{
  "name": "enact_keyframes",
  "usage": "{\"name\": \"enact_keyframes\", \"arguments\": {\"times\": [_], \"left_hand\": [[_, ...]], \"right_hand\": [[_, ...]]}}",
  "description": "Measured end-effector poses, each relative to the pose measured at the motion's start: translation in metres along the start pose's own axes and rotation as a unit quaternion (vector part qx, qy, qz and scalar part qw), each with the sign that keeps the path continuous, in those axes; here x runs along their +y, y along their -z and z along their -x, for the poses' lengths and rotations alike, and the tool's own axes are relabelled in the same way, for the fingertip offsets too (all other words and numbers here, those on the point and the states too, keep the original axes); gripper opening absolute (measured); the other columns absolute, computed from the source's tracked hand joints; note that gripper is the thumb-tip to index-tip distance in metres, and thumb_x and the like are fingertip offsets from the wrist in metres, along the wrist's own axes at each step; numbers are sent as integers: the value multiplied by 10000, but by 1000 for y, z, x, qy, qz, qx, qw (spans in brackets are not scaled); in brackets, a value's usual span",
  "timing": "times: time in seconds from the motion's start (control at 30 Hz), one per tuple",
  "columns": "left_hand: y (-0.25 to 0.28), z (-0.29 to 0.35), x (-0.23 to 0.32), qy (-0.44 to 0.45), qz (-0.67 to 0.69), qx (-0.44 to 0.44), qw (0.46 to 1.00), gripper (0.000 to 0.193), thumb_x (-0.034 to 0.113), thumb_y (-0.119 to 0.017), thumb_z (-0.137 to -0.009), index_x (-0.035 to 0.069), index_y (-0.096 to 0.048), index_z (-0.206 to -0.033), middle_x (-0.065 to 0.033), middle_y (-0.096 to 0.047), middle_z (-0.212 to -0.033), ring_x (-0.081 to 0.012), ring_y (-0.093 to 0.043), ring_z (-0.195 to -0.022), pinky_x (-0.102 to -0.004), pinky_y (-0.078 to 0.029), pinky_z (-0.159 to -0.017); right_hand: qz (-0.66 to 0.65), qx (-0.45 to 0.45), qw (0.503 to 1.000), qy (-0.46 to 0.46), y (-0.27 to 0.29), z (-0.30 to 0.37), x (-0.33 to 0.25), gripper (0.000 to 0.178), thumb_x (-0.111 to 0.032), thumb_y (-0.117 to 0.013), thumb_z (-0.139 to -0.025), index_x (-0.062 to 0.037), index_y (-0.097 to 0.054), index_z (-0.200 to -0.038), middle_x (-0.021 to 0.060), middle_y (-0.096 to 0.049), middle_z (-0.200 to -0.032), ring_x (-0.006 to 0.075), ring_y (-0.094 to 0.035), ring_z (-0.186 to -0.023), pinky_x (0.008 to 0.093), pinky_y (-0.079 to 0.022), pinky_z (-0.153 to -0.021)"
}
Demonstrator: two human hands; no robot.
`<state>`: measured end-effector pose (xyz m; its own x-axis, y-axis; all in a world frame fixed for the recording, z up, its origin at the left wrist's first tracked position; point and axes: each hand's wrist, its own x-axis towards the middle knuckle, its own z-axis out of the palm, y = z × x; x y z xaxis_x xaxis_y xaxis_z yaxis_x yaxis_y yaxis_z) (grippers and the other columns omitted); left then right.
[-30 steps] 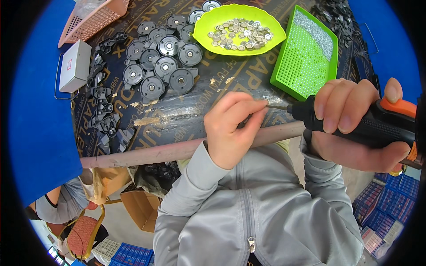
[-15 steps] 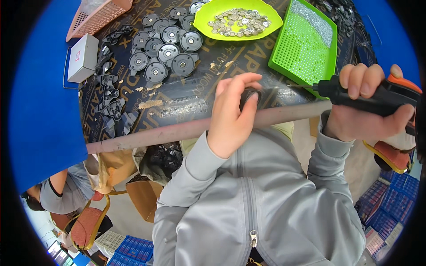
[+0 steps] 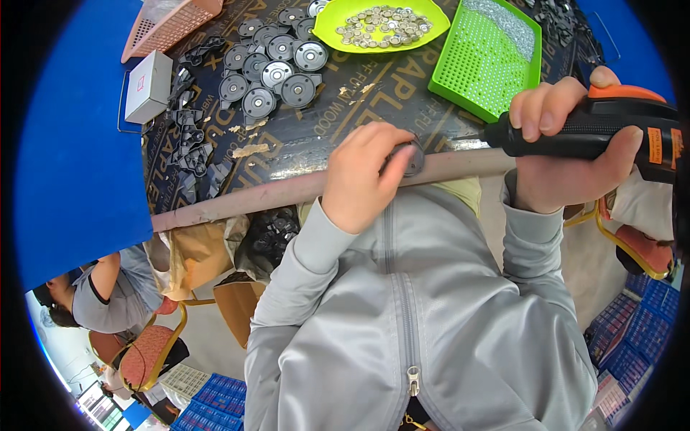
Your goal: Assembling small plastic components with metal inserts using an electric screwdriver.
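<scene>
We see a big black tabletop with gold letters (image 3: 345,118), and along its near side runs a long, pinkish, rounded edge strip (image 3: 266,195). A wide, smooth blue surface (image 3: 79,165) is at the left. Next in size is a black hand-held power screwdriver with an orange top switch (image 3: 575,136), at the right. The right hand (image 3: 564,147) is wrapped around it, fingers over the top and thumb along the near side. At the far right sits a bright green plastic tray full of little holes (image 3: 471,68). A pile of dark grey round plastic discs (image 3: 277,74) lies at the far left. Closer to the middle, the left hand (image 3: 363,169) is bent, its thumb and fingers pinching one dark round plastic part (image 3: 415,159). That part is by the near edge of the table; we cannot tell if it touches the strip. A yellow-green plastic bowl (image 3: 329,34) is at the far middle. A small white cardboard box (image 3: 149,87) stands at the left, with crooked black plastic pieces (image 3: 190,136) just right of it. Small round silver caps (image 3: 384,27) lie in the bowl, and tiny shiny silver bits (image 3: 509,29) fill the tray's far end. Thinnest is the screwdriver's metal tip (image 3: 468,137), pointing left, apart from the round part.
</scene>
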<state>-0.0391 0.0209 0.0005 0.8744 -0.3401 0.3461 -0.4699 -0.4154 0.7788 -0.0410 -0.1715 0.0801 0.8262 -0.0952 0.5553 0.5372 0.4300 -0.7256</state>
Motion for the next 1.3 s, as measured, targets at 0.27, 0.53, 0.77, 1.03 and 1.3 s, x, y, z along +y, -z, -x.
{"name": "enact_keyframes", "arguments": {"times": [0.27, 0.53, 0.77, 1.03, 1.3], "left_hand": [[8, 1, 4, 4, -2, -53, 999, 461, 184, -736, -581, 27, -575, -984, -123, -582, -880, -287, -533, -851, -343, -420, -746], [14, -6, -6, -9, 41, -120, 992, 459, 166, -734, -589, 17, -571, -990, -135, -577, -928, -277, -554, -810, -327, -444, -702], [14, -7, -5, 1, 44, -130, 990, 425, 150, -727, -596, 12, -574, -967, -128, -582, -901, -275, -557, -804, -323, -444, -692], [12, -6, -7, 1, 52, -125, 991, 423, 154, -718, -586, 15, -571, -958, -123, -572, -875, -287, -547, -805, -337, -444, -695], [7, 0, -3, 6, 37, -99, 994, 433, 170, -714, -577, 18, -554, -949, -120, -553, -842, -303, -537, -801, -368, -444, -687]], "right_hand": [[31, -22, 999, -11, -11, 5, 14, 576, -594, -372, -795, -100, -342, -1089, 62, -456, -603, 156, -416, -476, 290, -353, -500], [57, 2, 998, -41, -26, 6, 26, 603, -606, -381, -783, -88, -335, -1088, 73, -464, -598, 159, -415, -460, 289, -358, -491], [109, 21, 991, -69, -32, 9, 31, 616, -607, -396, -775, -77, -346, -1086, 82, -473, -587, 167, -414, -449, 289, -379, -494], [141, 15, 988, -62, -35, 11, 34, 615, -597, -420, -777, -66, -338, -1076, 83, -473, -580, 171, -432, -453, 294, -386, -489], [121, 0, 991, -50, -37, 19, 38, 560, -554, -443, -791, -66, -335, -1045, 78, -472, -583, 177, -453, -461, 311, -394, -479]]}}
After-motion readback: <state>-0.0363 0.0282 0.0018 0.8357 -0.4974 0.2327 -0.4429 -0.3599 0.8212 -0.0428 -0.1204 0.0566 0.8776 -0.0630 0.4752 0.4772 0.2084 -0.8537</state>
